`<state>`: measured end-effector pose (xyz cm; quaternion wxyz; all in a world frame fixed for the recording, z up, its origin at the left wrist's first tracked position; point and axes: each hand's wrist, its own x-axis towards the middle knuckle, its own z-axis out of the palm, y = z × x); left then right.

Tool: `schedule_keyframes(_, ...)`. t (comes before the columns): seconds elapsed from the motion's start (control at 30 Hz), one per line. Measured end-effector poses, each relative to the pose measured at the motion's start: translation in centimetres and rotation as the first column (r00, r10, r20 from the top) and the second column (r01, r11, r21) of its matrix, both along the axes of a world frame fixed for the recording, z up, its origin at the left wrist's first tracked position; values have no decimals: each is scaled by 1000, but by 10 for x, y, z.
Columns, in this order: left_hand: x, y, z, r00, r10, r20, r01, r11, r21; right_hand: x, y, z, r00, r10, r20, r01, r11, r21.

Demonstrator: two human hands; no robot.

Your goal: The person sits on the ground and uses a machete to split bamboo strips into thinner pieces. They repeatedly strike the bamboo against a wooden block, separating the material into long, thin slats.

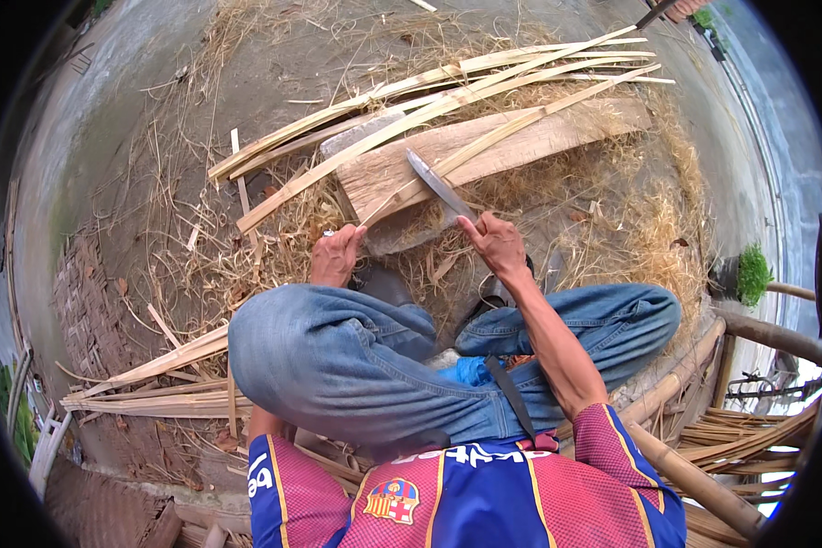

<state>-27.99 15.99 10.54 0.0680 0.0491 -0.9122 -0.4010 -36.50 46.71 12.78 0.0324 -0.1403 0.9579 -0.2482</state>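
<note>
My right hand [496, 245] is closed round the handle of a knife [437, 183]. Its long blade points up and to the left, lying across a thin bamboo strip [502, 134]. My left hand [337, 256] pinches the near end of that strip, which slants away to the upper right. Beneath the blade and the strip lies a wide wooden plank [566, 137], resting on a grey block [360, 136]. The knife's handle is mostly hidden by my fingers.
Several long split strips [338, 169] lie across and beyond the plank. Curly shavings [648, 233] cover the ground around it. A bundle of strips [155, 402] lies left of my bent knee. Bamboo poles [703, 484] and a green plant [753, 274] are at the right.
</note>
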Motion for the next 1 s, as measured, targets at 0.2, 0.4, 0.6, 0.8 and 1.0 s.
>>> schedule_keyframes(0.2, 17, -19, 18, 990, 8, 144, -24, 994, 110, 7, 0, -11, 991, 126, -35, -127, 991, -36)
schedule_keyframes(0.4, 26, -25, 13, 924, -79, 375, -81, 916, 394, -37, 42, -7, 983, -165, 78, 158, 983, 96)
schedule_keyframes(0.6, 49, -56, 13, 880, -128, 458, -124, 868, 481, -71, 99, -15, 886, -457, 74, 458, 889, 10)
schedule_keyframes(0.8, 46, -74, 23, 851, -137, 507, -253, 739, 624, -75, 96, 7, 939, -339, 55, 329, 934, 137)
schedule_keyframes(1.0, 22, -91, 10, 822, -185, 539, -195, 798, 570, -76, 86, -8, 912, -390, 126, 376, 919, 119)
